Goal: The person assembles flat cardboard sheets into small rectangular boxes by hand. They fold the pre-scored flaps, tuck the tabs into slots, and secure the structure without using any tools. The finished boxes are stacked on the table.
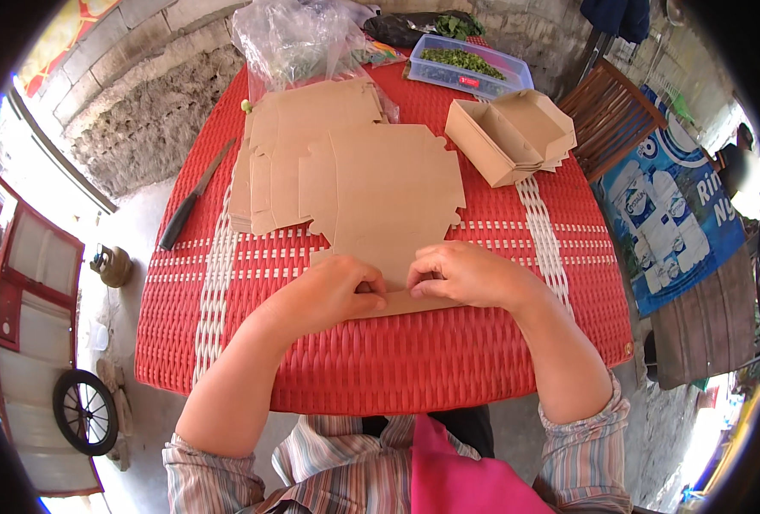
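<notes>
A flat brown cardboard box blank (388, 184) with cut tabs lies in front of me on the red woven table (346, 368). Its near edge has a narrow flap that looks bent up along a crease. At the left part of that flap, my left hand (346, 287) pinches the cardboard with curled fingers. My right hand (461, 272) grips the same flap further right, its thumb and fingers closed on it. Beyond and to the left are more flat box blanks (311, 107), overlapping in a stack. Several folded open boxes (510, 137), nested together, stand at the far right.
A dark-handled knife (193, 197) lies by the table's left edge. At the back are a clear plastic bag (286, 43) and a plastic container (470, 67) of chopped greens. A wooden chair (611, 111) stands at the right, near a blue banner (663, 206).
</notes>
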Demonstrator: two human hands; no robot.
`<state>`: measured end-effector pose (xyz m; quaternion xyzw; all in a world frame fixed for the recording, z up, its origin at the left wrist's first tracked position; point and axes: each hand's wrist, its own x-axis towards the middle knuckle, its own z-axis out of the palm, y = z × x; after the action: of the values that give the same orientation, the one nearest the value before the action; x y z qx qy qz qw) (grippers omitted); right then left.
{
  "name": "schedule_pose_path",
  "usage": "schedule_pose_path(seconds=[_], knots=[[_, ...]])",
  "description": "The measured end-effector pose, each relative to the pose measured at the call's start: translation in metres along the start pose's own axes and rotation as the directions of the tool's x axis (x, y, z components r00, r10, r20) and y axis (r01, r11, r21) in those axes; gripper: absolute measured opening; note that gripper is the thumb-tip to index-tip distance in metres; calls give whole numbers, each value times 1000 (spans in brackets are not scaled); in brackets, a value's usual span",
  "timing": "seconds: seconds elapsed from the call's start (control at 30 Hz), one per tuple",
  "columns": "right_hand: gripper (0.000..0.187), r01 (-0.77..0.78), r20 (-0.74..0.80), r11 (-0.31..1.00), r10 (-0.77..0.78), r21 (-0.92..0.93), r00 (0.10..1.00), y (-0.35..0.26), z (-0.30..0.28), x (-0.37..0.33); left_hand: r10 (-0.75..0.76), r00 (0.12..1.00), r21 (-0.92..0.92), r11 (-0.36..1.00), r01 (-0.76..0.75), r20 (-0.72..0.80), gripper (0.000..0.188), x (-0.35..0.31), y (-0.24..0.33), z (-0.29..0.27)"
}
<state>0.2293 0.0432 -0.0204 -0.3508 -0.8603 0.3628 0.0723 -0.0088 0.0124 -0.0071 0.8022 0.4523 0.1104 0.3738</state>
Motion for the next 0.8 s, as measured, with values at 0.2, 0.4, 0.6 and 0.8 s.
schedule_pose_path(seconds=[0.2, 0.4, 0.6, 0.8], knots=[[37, -5, -14, 976, 2, -218, 1000, -12, 10, 8, -36, 999, 87, 996, 36, 1, 23, 2, 4, 6], [51, -45, -152, 960, 3, -276, 988, -5, 29, 13, 92, 992, 105, 991, -83, -87, 27, 11, -14, 19], [55, -72, -89, 952, 47, -298, 995, -10, 23, 10, 65, 994, 270, 962, -40, -86, 41, 2, -12, 13], [58, -128, -63, 949, 115, -288, 991, -7, 16, -2, -26, 996, 342, 938, 52, -80, 51, -14, -24, 3]])
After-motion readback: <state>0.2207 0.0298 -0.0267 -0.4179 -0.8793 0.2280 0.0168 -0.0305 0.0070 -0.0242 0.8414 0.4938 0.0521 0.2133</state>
